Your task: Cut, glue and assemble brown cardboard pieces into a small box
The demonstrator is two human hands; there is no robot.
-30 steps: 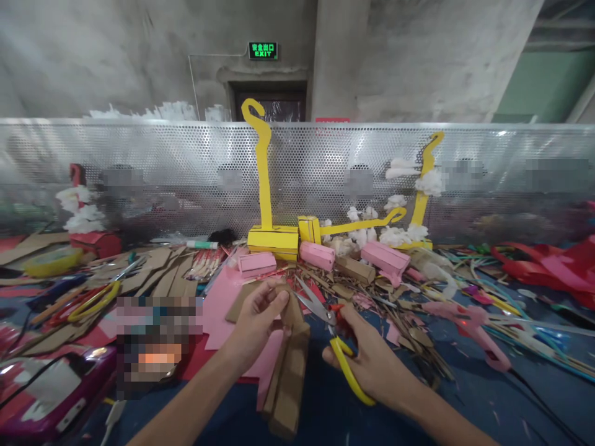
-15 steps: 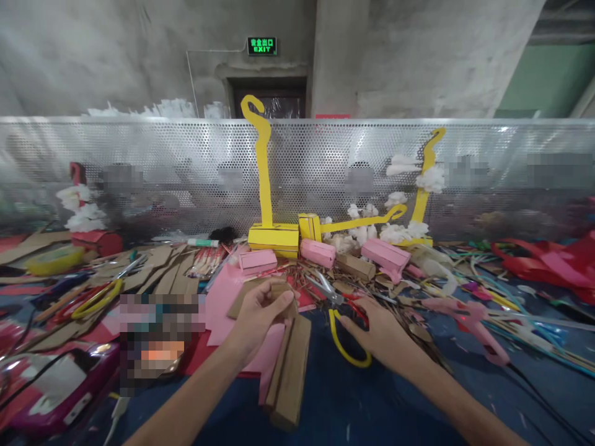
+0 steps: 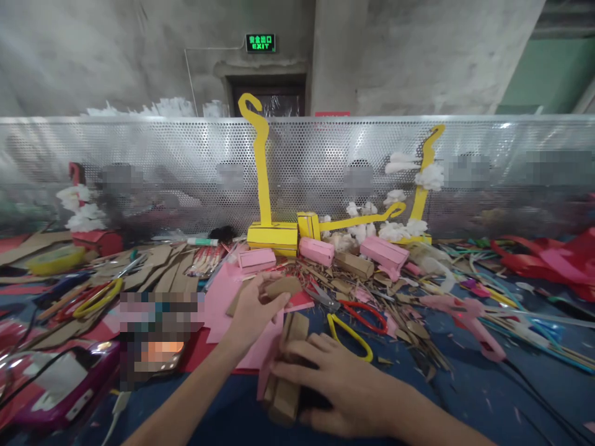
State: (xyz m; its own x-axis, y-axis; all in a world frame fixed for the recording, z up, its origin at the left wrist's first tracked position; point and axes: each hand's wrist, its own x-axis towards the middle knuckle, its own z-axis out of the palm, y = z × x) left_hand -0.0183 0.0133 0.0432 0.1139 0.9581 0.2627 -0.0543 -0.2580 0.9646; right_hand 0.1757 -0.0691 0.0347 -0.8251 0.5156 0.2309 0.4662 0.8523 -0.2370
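Observation:
My left hand (image 3: 253, 313) pinches a small cardboard piece (image 3: 284, 285) between thumb and fingers, above pink sheets. Over a long folded cardboard box (image 3: 284, 396) lies my right hand (image 3: 332, 378), its fingers curled on the near part and wrapped round its side. A pink strip (image 3: 263, 378) runs along the box's left side. Scissors (image 3: 332, 305) with one red and one yellow handle lie just beyond my right hand, blades spread slightly. Beneath my left hand are a pink sheet (image 3: 220, 313) and a red sheet (image 3: 199, 353).
Pink boxes (image 3: 257, 260) and yellow hooked forms (image 3: 272, 235) line the back, before a perforated metal screen (image 3: 307, 161). Cardboard scraps (image 3: 413, 334) and a pink glue gun (image 3: 469, 316) lie to the right. A purple device (image 3: 79, 390) sits at left.
My right hand has let go of the scissors and moved left and nearer, onto the cardboard box. The scissors stay on the table. My left hand keeps the small cardboard piece, now more visible.

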